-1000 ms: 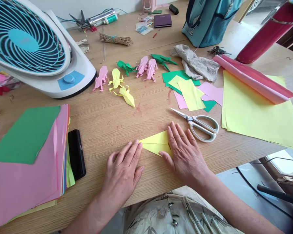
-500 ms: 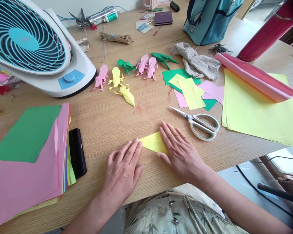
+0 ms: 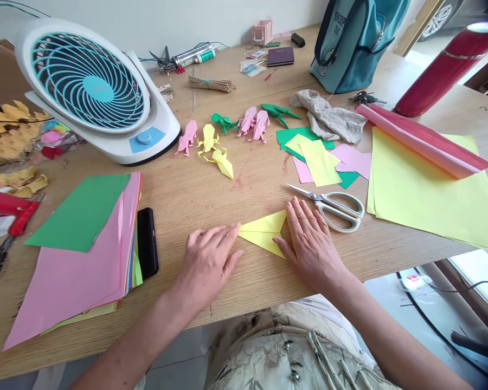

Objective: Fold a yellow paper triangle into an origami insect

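Observation:
A folded yellow paper (image 3: 263, 232), narrow at the left and wide at the right, lies flat on the wooden table with a crease along its middle. My left hand (image 3: 209, 252) rests palm down, its fingertips touching the paper's left point. At the wide end, my right hand (image 3: 311, 238) lies flat with the fingers stretched forward and the thumb on the paper's edge. Just beyond the right hand are scissors (image 3: 335, 208) with pale handles, their blades pointing left. Neither hand grips anything.
Folded paper figures, such as a yellow one (image 3: 222, 163), stand farther back near a fan (image 3: 93, 89). Cut paper pieces (image 3: 319, 162) lie beyond the scissors. Left are stacked coloured sheets (image 3: 77, 276) and a black phone (image 3: 147, 244); right, large yellow sheets (image 3: 423, 200) and a red flask (image 3: 439, 76).
My right hand has slid right along the yellow paper to its wide end, uncovering more of it. My left hand stays at the point. The camera view has shifted.

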